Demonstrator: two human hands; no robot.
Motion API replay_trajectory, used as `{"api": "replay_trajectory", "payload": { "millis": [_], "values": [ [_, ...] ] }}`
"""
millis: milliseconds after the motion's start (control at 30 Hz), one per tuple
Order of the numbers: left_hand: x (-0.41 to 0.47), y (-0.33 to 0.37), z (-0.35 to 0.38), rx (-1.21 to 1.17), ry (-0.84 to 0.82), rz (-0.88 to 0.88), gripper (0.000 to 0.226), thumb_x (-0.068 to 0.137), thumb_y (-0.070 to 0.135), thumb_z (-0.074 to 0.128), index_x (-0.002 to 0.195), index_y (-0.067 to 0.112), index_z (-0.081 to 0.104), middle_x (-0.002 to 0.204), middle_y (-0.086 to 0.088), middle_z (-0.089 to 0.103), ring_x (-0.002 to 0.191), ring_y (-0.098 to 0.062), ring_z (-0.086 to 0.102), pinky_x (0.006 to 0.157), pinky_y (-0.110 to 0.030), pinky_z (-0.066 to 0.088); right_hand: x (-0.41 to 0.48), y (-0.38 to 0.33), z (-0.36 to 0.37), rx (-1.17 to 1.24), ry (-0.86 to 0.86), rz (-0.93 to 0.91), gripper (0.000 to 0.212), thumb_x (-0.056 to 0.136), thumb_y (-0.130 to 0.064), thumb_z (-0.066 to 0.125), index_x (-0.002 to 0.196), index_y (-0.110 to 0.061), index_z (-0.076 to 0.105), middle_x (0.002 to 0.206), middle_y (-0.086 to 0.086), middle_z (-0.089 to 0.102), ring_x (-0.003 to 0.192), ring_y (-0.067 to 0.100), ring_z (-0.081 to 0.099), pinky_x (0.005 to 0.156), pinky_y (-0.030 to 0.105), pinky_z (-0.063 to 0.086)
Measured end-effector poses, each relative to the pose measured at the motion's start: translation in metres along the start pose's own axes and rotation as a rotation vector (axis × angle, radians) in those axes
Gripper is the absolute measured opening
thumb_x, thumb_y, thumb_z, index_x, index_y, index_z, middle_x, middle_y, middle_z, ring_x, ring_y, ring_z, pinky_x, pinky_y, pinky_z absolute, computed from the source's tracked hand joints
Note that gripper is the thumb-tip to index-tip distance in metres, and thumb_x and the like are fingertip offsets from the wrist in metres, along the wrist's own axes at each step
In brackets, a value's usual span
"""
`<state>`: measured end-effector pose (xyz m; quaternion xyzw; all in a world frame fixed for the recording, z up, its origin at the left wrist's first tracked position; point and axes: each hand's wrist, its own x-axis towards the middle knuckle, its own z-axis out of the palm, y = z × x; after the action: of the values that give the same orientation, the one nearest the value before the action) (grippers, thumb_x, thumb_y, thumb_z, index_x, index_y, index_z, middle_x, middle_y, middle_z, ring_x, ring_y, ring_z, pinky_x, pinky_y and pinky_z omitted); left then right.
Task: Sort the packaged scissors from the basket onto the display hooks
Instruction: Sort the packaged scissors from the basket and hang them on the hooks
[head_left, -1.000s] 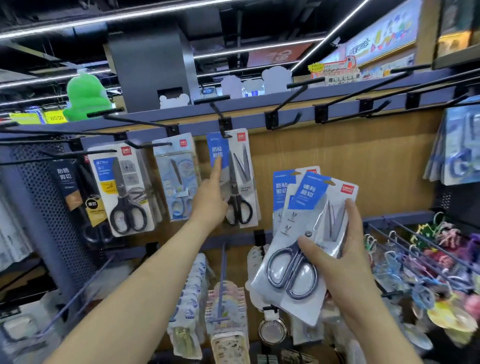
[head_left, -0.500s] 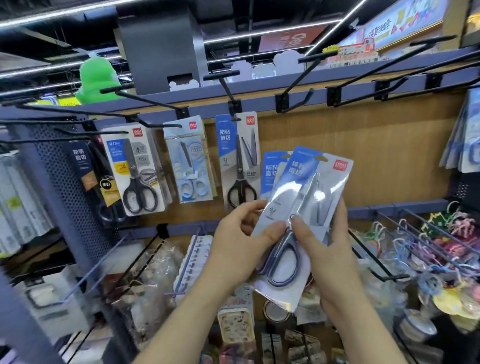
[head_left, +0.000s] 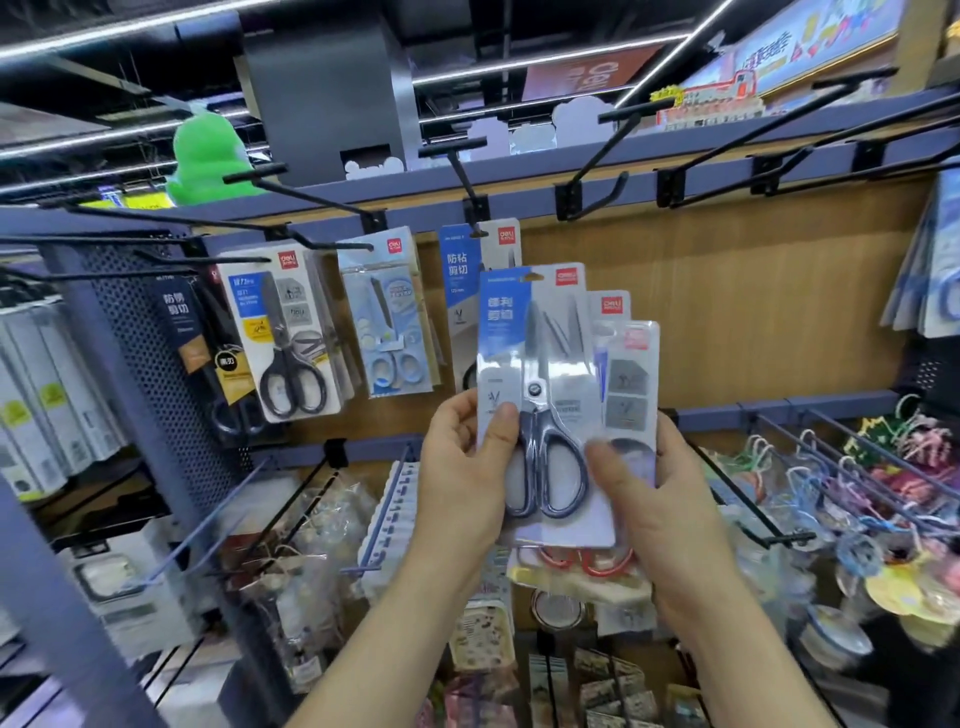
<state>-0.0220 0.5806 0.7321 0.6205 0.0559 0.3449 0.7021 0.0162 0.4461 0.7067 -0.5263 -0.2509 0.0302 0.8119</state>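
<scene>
Both hands are holding a small stack of scissors packs upright in front of the wooden back panel (head_left: 753, 312), at the middle of the view. The left hand (head_left: 462, 457) is pinching the left edge of the front pack (head_left: 540, 364), with its thumb lying on the clear face beside the grey handles and the other fingers curling behind the card. The right hand (head_left: 660, 499) is gripping the stack from five o'clock. Its blurred thumb is pressing on the front near the handle loops and its fingers are wrapping round the right edge. The front pack is showing a blue label at its top left and a red logo at its top right, and the blades are pointing to twelve o'clock. A second pack (head_left: 631, 374) is peeking out at two o'clock of it, and a pack with red handles (head_left: 582, 564) is showing beneath at six o'clock.

At eleven o'clock of the stack a blue-labelled pack (head_left: 460, 275) is hanging on a black hook (head_left: 475, 208), partly hidden by the held one. Toward nine o'clock a pale blue pack (head_left: 387, 317) and a pack of black-handled scissors (head_left: 288, 332) are hanging on their own hooks, with a dark pack (head_left: 195, 332) beside them. At one o'clock a bare hook (head_left: 565, 200) is sticking out of the top rail (head_left: 519, 180). A green plush toy (head_left: 208, 161) is sitting above the rail at ten o'clock, and colourful trinkets (head_left: 883, 467) are dangling from lower hooks at three o'clock
</scene>
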Motion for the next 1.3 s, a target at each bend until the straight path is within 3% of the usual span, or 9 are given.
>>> {"api": "replay_trajectory", "payload": {
  "millis": [167, 300, 367, 533, 633, 767, 1000, 1133, 1300],
  "values": [
    [0.0, 0.005, -0.007, -0.02, 0.026, -0.007, 0.017, 0.095, 0.008, 0.059, 0.112, 0.011, 0.054, 0.101, -0.007, 0.072, 0.088, -0.019, 0.071, 0.073, -0.029, 0.057, -0.005, 0.0, -0.007, -0.113, -0.112, 0.015, 0.049, 0.071, -0.019, 0.083, 0.115, -0.03, 0.065, 0.109, 0.0, 0.075, 0.1, 0.022, 0.073, 0.085, 0.043, 0.058],
    [0.035, 0.038, -0.02, -0.13, 0.0, 0.028, 0.029, 0.091, 0.006, 0.064, 0.117, 0.017, 0.055, 0.103, -0.005, 0.074, 0.094, -0.023, 0.07, 0.082, -0.039, 0.057, -0.01, -0.004, -0.014, -0.192, -0.236, 0.015, 0.042, 0.07, -0.018, 0.082, 0.101, -0.041, 0.068, 0.105, -0.003, 0.076, 0.097, 0.02, 0.073, 0.082, 0.036, 0.061],
    [0.051, 0.054, -0.022, -0.131, -0.011, 0.04, 0.018, 0.093, 0.012, 0.064, 0.109, 0.02, 0.062, 0.103, -0.002, 0.075, 0.096, -0.022, 0.071, 0.085, -0.041, 0.058, -0.012, -0.006, -0.016, -0.206, -0.272, 0.018, 0.043, 0.068, -0.018, 0.084, 0.099, -0.042, 0.069, 0.104, -0.006, 0.076, 0.095, 0.017, 0.073, 0.08, 0.03, 0.06],
    [0.053, 0.064, -0.015, -0.099, 0.001, 0.041, 0.006, 0.095, 0.013, 0.06, 0.091, 0.013, 0.065, 0.073, 0.005, 0.075, 0.063, -0.013, 0.07, 0.062, -0.033, 0.059, -0.013, -0.012, -0.025, -0.205, -0.352, 0.043, 0.062, 0.052, -0.055, 0.091, 0.108, -0.041, 0.068, 0.112, -0.004, 0.074, 0.101, 0.017, 0.072, 0.077, 0.023, 0.056],
    [0.046, 0.069, -0.004, -0.122, -0.017, 0.081, 0.008, 0.095, 0.014, 0.061, 0.088, 0.014, 0.065, 0.07, 0.004, 0.074, 0.06, -0.011, 0.069, 0.056, -0.028, 0.058, -0.013, -0.014, -0.033, -0.191, -0.358, 0.055, 0.067, 0.047, -0.064, 0.09, 0.107, -0.044, 0.069, 0.113, -0.005, 0.074, 0.101, 0.016, 0.072, 0.077, 0.023, 0.056],
    [0.036, 0.082, 0.024, -0.082, -0.112, 0.162, 0.004, 0.093, 0.013, 0.063, 0.089, 0.015, 0.063, 0.075, 0.001, 0.074, 0.067, -0.014, 0.071, 0.064, -0.032, 0.059, -0.012, -0.017, -0.044, -0.206, -0.333, 0.046, 0.071, 0.043, -0.069, 0.088, 0.107, -0.045, 0.07, 0.113, -0.005, 0.074, 0.101, 0.015, 0.072, 0.075, 0.021, 0.056],
    [0.039, 0.104, 0.07, 0.097, -0.224, 0.364, 0.011, 0.092, 0.015, 0.067, 0.085, 0.024, 0.069, 0.08, 0.003, 0.075, 0.075, -0.014, 0.073, 0.064, -0.029, 0.061, -0.01, -0.025, -0.054, -0.139, -0.241, -0.012, 0.066, 0.047, -0.06, 0.091, 0.105, -0.035, 0.073, 0.109, 0.003, 0.076, 0.097, 0.019, 0.073, 0.073, 0.022, 0.057],
    [0.055, 0.105, 0.083, 0.179, -0.197, 0.428, 0.012, 0.095, 0.022, 0.064, 0.084, 0.024, 0.067, 0.075, 0.0, 0.07, 0.07, -0.032, 0.064, 0.062, -0.044, 0.056, -0.006, -0.032, -0.058, -0.135, -0.18, -0.059, 0.063, 0.048, -0.064, 0.088, 0.103, -0.039, 0.072, 0.106, 0.002, 0.076, 0.095, 0.02, 0.074, 0.077, 0.029, 0.06],
    [0.075, 0.101, 0.093, 0.215, -0.135, 0.428, 0.013, 0.096, 0.02, 0.063, 0.084, 0.019, 0.067, 0.07, 0.009, 0.067, 0.062, -0.004, 0.061, 0.059, -0.021, 0.051, 0.001, -0.033, -0.06, -0.134, -0.15, -0.099, 0.068, 0.045, -0.073, 0.084, 0.103, -0.041, 0.07, 0.104, 0.002, 0.077, 0.094, 0.021, 0.073, 0.081, 0.034, 0.06]
  ]
}}
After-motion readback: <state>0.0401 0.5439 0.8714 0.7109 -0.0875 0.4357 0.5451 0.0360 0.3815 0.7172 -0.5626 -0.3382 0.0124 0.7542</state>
